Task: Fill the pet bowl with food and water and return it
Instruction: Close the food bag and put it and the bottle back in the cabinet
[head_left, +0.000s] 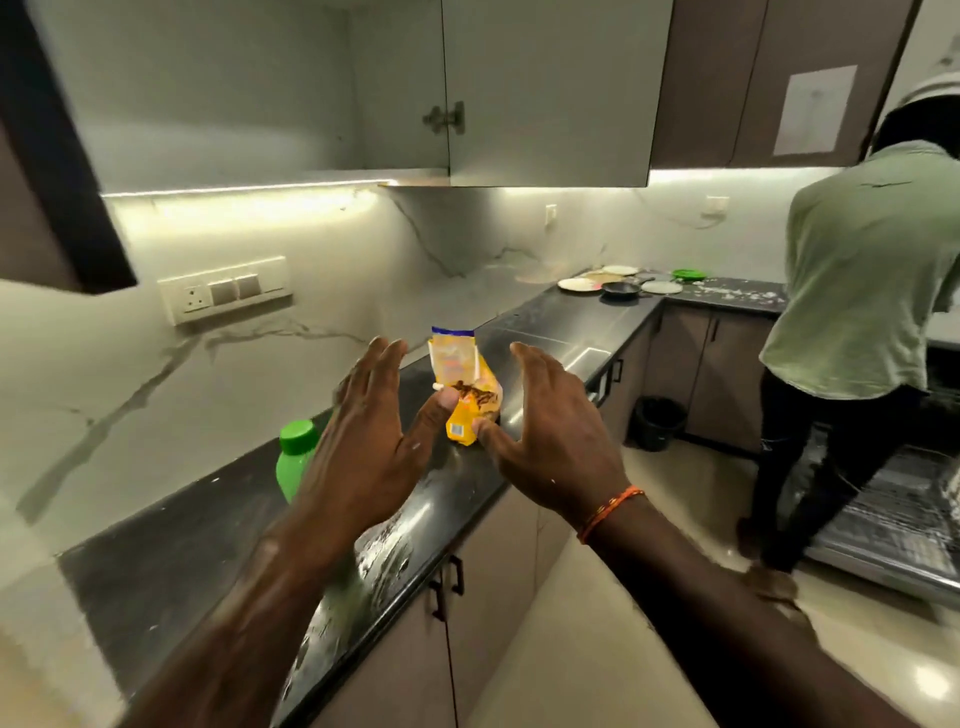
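Note:
A yellow pet food packet (470, 387) with a blue top edge stands upright on the black countertop (176, 561). My left hand (363, 447) and my right hand (550, 436) are on either side of it, fingers spread. Both thumbs reach the packet's lower part, and I cannot tell if they press on it. A green bottle with a green cap (293, 457) stands on the counter to the left, partly hidden behind my left hand. No pet bowl is in view.
A person in a green shirt (862, 270) stands at the right beside an open dishwasher rack (893, 525). A black bin (657, 423) sits on the floor. Plates and a pan (621, 289) lie at the far corner. Open wall cabinet doors (545, 93) hang overhead.

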